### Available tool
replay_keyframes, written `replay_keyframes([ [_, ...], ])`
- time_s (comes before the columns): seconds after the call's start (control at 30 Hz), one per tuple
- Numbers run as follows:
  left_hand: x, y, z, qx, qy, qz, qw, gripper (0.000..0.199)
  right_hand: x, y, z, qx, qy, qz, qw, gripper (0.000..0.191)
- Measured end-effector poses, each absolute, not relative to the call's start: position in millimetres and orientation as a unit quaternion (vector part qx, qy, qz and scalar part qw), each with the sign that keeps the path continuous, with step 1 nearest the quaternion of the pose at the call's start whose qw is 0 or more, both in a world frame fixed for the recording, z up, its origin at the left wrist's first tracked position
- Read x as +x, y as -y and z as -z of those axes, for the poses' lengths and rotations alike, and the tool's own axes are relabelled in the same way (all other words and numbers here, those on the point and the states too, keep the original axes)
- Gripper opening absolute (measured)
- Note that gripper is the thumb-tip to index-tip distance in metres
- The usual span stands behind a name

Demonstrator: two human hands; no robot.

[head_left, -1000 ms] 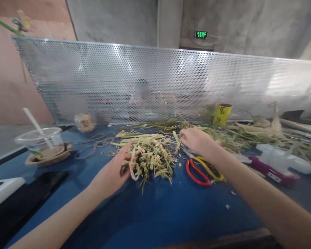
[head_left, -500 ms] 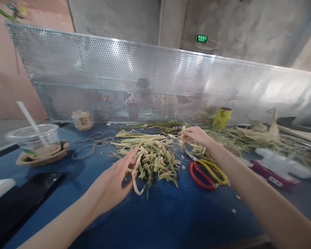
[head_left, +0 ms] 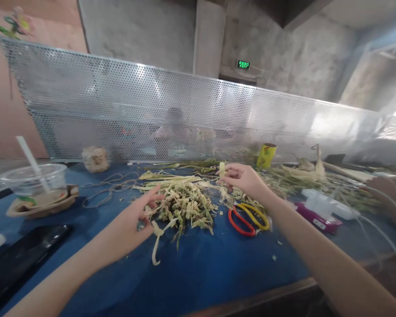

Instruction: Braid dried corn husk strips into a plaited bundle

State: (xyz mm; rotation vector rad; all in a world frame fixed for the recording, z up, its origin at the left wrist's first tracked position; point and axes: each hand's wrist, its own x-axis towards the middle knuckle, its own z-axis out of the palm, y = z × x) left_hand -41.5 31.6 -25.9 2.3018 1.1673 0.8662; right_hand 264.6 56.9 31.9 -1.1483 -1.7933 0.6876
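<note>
A heap of short, pale green and cream knotted plant strips [head_left: 188,204] lies on the blue tabletop [head_left: 201,277]. At its left edge, my left hand [head_left: 132,222] has its fingers apart and holds nothing. A knotted cream strip [head_left: 156,242] with a curled tail sits by my left thumb. Beyond the heap on the right, my right hand [head_left: 244,180] pinches a short pale yellow-green strip [head_left: 222,169], which stands up from the fingertips. Scissors [head_left: 242,224] with one red and one yellow handle lie below that hand. Longer flat strips [head_left: 171,179] lie behind the heap.
A lidded plastic cup [head_left: 36,185], a phone [head_left: 29,246], a twine loop [head_left: 108,189] and a wrapped bundle [head_left: 95,159] are on the left. A yellow tube [head_left: 266,156], purple glue gun [head_left: 318,218] and another person's hand [head_left: 387,191] are on the right. A perforated metal screen [head_left: 119,105] stands behind.
The view has turned slightly right. My left hand has drawn away from the cream strip that was looped by its fingers. My right hand keeps its pinch near the same spot.
</note>
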Motion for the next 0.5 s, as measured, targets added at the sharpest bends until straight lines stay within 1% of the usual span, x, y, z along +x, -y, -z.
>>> replay_keyframes([
  [0.07,-32,-30,14,0.791,-0.426,-0.388,0.205,0.059,252,-45,-34,-0.448,0.731,-0.296,0.421,0.024],
  [0.1,-25,-28,9,0.781,-0.434,-0.4,0.203,0.055,246,-40,-36,-0.443,0.731,-0.305,0.42,0.024],
  [0.13,-16,-26,4,0.78,-0.451,-0.386,0.197,0.05,240,-35,-37,-0.439,0.731,-0.312,0.419,0.022],
  [0.17,-7,-24,0,0.773,-0.462,-0.39,0.191,0.05,234,-30,-37,-0.439,0.73,-0.315,0.417,0.02],
  [0.2,3,-22,-3,0.772,-0.46,-0.396,0.188,0.053,229,-26,-38,-0.441,0.73,-0.319,0.413,0.017],
  [0.3,28,-18,-5,0.779,-0.416,-0.426,0.198,0.071,216,-17,-37,-0.441,0.724,-0.335,0.411,0.013],
  [0.33,34,-17,-3,0.762,-0.417,-0.458,0.186,0.069,213,-15,-35,-0.437,0.723,-0.341,0.412,0.013],
  [0.4,42,-16,1,0.76,-0.402,-0.479,0.176,0.069,209,-13,-31,-0.425,0.726,-0.355,0.407,0.016],
  [0.5,46,-14,10,0.749,-0.386,-0.49,0.221,0.066,207,-12,-24,-0.402,0.735,-0.373,0.399,0.021],
])
